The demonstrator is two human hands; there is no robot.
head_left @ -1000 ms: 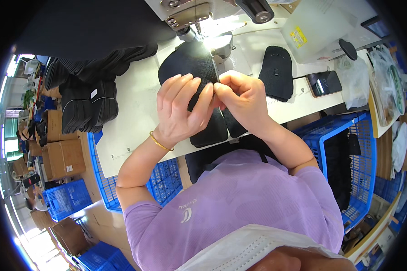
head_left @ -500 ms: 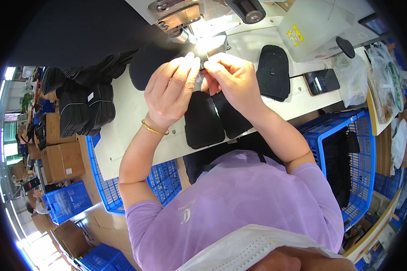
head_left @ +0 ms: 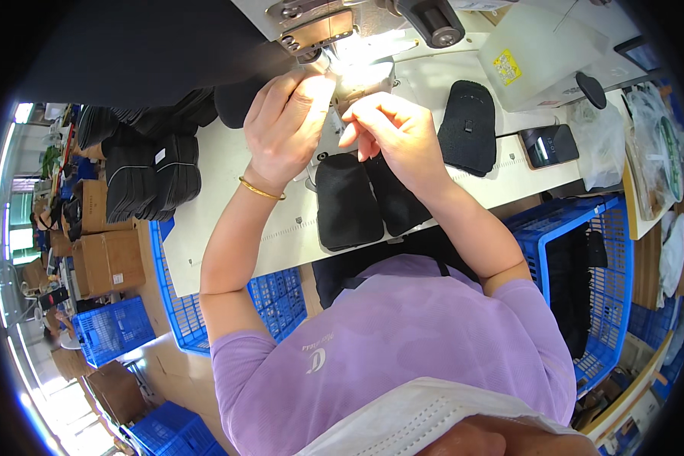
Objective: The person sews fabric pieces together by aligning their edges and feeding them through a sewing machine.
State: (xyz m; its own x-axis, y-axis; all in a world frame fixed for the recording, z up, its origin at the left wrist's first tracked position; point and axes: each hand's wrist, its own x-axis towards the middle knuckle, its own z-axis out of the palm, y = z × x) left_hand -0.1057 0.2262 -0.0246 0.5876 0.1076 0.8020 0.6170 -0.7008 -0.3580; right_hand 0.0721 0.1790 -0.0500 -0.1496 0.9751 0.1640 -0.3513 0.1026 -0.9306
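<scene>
My left hand (head_left: 287, 125) is by the needle area of the sewing machine (head_left: 317, 34), fingers pressed together; glare and the fingers hide whatever they pinch. A dark rounded piece (head_left: 234, 102) lies just behind and left of it. My right hand (head_left: 399, 137) hovers over the worktable (head_left: 228, 235), its fingers loosely bent with a gap between the tips and nothing visible in them. Under and in front of it lie two black padded fabric pieces, one (head_left: 348, 205) whole in view, the other (head_left: 395, 201) partly covered by my right hand.
Bundled black pieces (head_left: 156, 178) are stacked at the table's left. Further right are a black fabric piece (head_left: 467, 129), a phone (head_left: 549, 146) and clear plastic bags (head_left: 596, 144). Blue crates flank me, the right one (head_left: 543, 243) holding dark material. Cardboard boxes (head_left: 110, 262) stand left.
My hands have drawn apart near the needle. The large dark piece by my left hand has shifted away, showing less now. My right fingertips have loosened. The whole view has tilted slightly.
</scene>
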